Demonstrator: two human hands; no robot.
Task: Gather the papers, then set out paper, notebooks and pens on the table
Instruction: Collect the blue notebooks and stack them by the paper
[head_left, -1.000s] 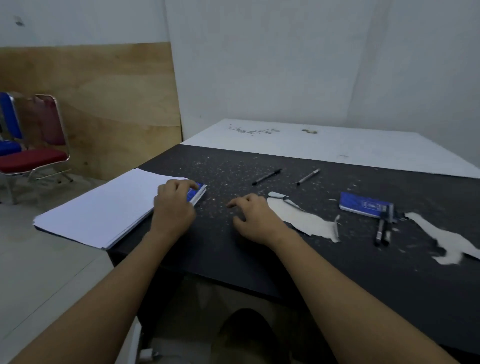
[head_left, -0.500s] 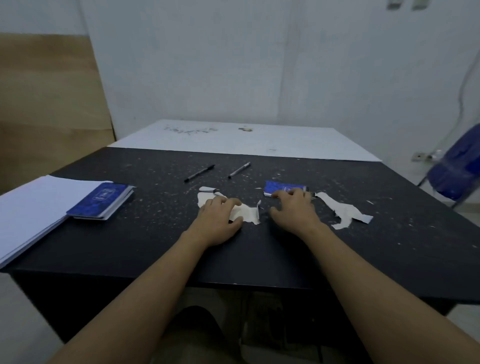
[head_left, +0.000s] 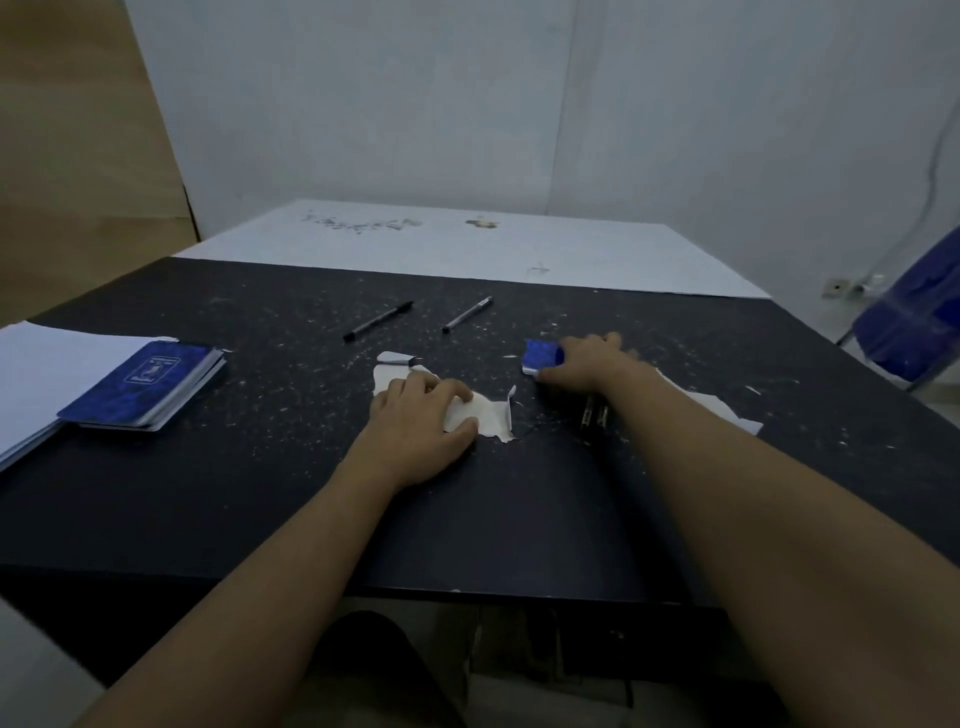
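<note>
Right hand now sits further out, gripping the small blue notebook, whereas half a second ago it just rested beside it, and two pens show under the wrist.

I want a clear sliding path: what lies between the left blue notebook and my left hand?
Head view: only bare, speckled black tabletop between notebook and left hand.
</note>
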